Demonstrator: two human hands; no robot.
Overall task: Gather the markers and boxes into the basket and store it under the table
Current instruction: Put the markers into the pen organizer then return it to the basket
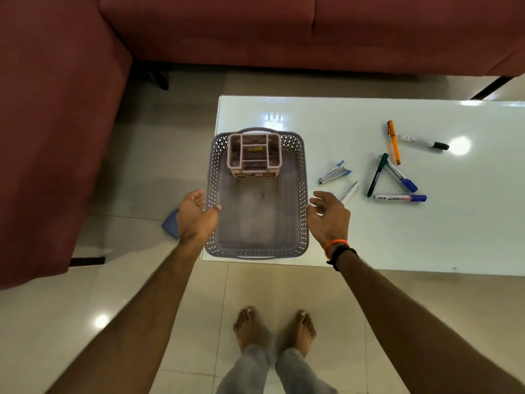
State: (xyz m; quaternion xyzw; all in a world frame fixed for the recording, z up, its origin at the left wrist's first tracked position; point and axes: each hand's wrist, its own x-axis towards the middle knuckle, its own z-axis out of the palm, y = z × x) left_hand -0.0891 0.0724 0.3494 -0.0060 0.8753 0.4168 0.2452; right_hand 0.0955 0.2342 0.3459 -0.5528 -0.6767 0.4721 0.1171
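From the head view I see the basket [257, 194] sitting at the table [341, 237] left end, its near rim overhanging the edge. My left hand [196, 216] and right hand [331, 216] flank it, fingers spread, gripping nothing. Inside stands a pink organizer [253, 153] (contents unclear). Markers [397, 172] lie scattered rightward; the table's right side is cropped.
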